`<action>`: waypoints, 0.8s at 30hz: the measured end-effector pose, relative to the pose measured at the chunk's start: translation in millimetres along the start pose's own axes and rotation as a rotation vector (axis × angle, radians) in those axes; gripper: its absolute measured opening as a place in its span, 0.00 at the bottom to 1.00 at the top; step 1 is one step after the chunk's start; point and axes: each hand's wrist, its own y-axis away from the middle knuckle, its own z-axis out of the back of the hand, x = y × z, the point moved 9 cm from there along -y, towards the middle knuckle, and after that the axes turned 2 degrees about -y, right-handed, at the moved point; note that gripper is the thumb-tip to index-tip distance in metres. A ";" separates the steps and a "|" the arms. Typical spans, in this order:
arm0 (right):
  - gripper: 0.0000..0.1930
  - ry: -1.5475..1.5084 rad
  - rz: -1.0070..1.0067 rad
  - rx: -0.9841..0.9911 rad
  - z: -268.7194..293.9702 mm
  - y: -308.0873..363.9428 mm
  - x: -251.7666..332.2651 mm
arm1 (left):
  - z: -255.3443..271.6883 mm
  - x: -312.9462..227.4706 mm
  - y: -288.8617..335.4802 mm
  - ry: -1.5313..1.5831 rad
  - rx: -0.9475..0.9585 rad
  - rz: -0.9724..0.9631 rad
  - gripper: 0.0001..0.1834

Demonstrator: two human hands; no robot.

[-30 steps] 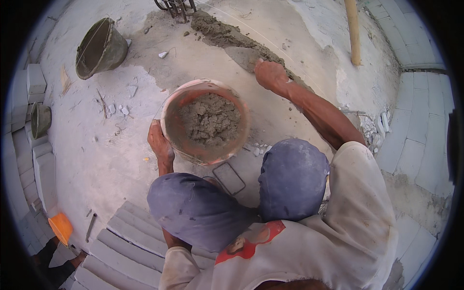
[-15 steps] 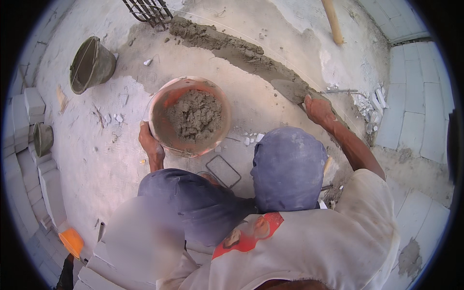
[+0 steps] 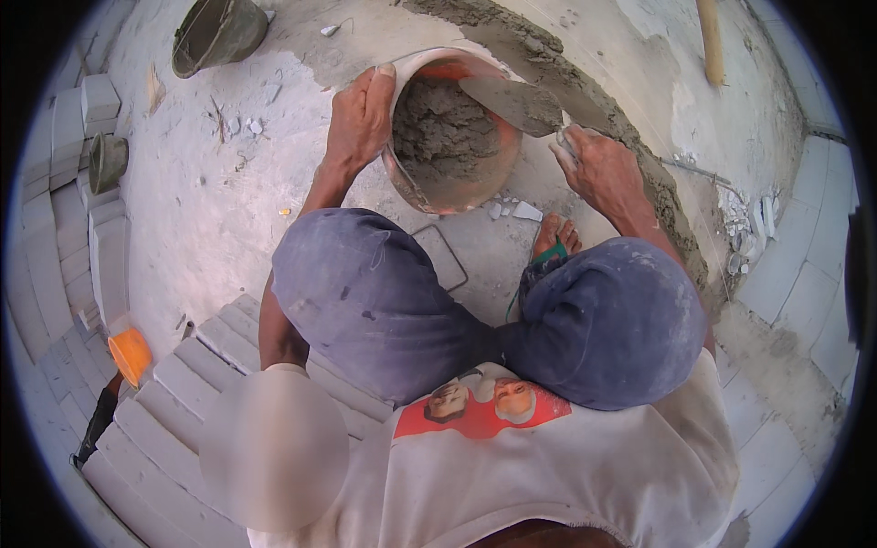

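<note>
My left hand [image 3: 362,119] is closed on the left rim of a reddish bucket [image 3: 493,187], which leans with its mouth toward me. Grey wet mortar [image 3: 443,132] fills much of its inside. In my right hand [image 3: 603,169] is the handle of a trowel [image 3: 519,105]. Its mortar-smeared blade points left and reaches over the bucket's right rim. Past the bucket, a bed of mortar [image 3: 603,105] curves along the floor from the far middle down the right side. My bent knees are on the near side of the bucket.
A dark bucket [image 3: 219,41] lies tilted at the far left, with a smaller one [image 3: 108,163] near stacked pale blocks [image 3: 100,247]. More blocks [image 3: 192,374] sit close on my left, by an orange container [image 3: 131,354]. A wire rectangle [image 3: 443,256], white rubble and a wooden pole [image 3: 711,41] are around.
My right hand has brought the trowel from the mortar bed left to the bucket. My left hand has shifted up along the rim, and the bucket is tipped more. The view has shifted.
</note>
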 end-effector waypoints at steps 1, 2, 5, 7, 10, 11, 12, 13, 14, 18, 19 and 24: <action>0.19 0.013 -0.019 0.030 -5.6 -16.1 6.0 | -0.1 -2.7 -1.2 -0.004 0.004 -0.001 0.28; 0.19 -0.062 0.043 0.029 -22.9 -28.7 18.9 | 0.7 -1.5 -2.4 -0.009 0.013 -0.021 0.27; 0.20 -0.228 0.185 0.042 -62.8 -43.5 48.6 | 2.4 5.6 -0.3 -0.023 -0.005 -0.071 0.23; 0.20 -0.278 0.180 0.066 -69.3 -38.9 58.4 | 4.4 7.4 2.4 -0.041 -0.035 -0.111 0.20; 0.18 -0.255 0.269 0.043 -72.2 -33.1 60.2 | 4.0 11.0 9.4 -0.072 -0.017 -0.213 0.25; 0.17 -0.222 0.276 0.047 -69.5 -33.3 59.1 | 3.2 7.8 11.1 -0.101 -0.031 -0.222 0.25; 0.17 -0.166 0.264 0.059 -66.8 -31.5 57.2 | 1.7 3.4 13.6 -0.128 -0.043 -0.231 0.26; 0.16 -0.111 0.251 0.071 -61.6 -28.0 55.8 | 2.1 -1.5 15.4 -0.156 -0.055 -0.242 0.26; 0.16 -0.038 0.234 0.084 -54.1 -25.6 50.4 | 4.0 -0.6 12.2 -0.094 -0.074 -0.186 0.25; 0.08 0.196 0.217 -0.148 -14.6 -9.8 21.9 | 8.2 3.2 10.6 0.036 -0.122 -0.073 0.25; 0.10 0.227 0.239 -0.075 -21.6 -11.2 22.5 | 7.9 3.1 9.2 0.044 -0.133 -0.084 0.26; 0.14 0.189 0.319 0.216 -58.3 -1.7 31.1 | -2.6 7.1 8.7 0.088 -0.162 -0.076 0.26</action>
